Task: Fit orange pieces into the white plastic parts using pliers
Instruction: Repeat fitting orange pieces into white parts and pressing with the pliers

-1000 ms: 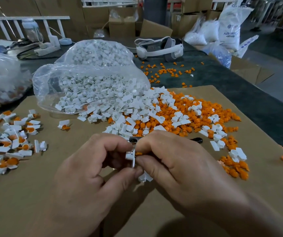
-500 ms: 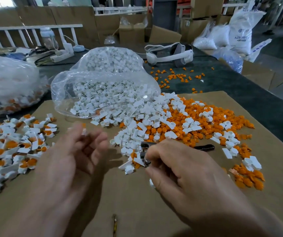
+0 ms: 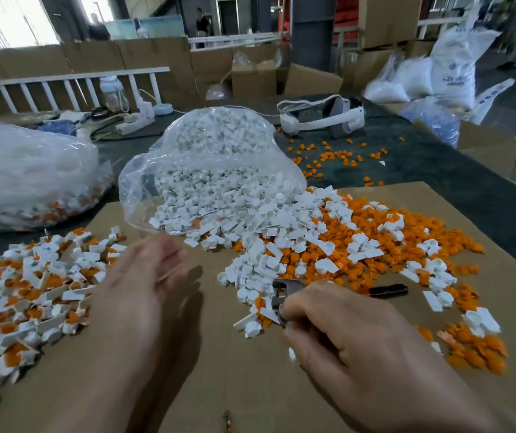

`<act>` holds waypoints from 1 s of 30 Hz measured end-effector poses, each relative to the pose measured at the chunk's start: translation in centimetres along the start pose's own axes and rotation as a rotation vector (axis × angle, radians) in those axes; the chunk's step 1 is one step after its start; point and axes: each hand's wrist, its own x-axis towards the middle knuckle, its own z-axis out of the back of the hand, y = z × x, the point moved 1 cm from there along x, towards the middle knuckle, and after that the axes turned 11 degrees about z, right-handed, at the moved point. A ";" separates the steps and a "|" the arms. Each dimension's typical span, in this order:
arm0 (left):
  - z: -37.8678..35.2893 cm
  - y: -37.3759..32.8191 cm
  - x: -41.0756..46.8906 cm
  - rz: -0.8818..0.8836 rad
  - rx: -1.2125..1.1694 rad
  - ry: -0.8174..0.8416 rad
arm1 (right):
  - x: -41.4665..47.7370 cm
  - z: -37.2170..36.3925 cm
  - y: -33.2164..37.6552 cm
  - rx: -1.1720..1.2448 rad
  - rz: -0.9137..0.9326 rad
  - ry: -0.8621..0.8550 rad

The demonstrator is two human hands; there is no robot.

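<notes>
Steel pliers [image 3: 280,295] gripped in right hand [image 3: 355,339], left hand [image 3: 138,292] spread beside them; white parts [image 3: 252,245] likely light, stiff, pinchable by tab.

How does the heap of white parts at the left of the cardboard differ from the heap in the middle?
In the left heap of white plastic parts, most parts seem to hold an orange piece; in the middle heap, white parts and orange pieces lie loose and separate. The middle heap spills from a clear plastic bag; the left heap lies in the open. Both rest on brown cardboard.
</notes>
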 end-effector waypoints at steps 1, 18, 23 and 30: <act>-0.5 0.1 0.2 -0.130 0.308 -0.055 | 0.0 -0.1 0.0 -0.017 0.007 -0.005; 3.7 -0.4 3.9 -0.282 1.776 -0.288 | 0.1 -0.9 0.1 -0.104 0.086 0.234; 1.0 -1.2 1.3 -0.632 1.471 -0.231 | 0.2 -1.2 0.5 -0.226 0.035 0.293; -2.8 -0.6 -4.5 -0.518 1.463 0.199 | -0.3 -0.8 0.9 -0.268 -0.080 0.344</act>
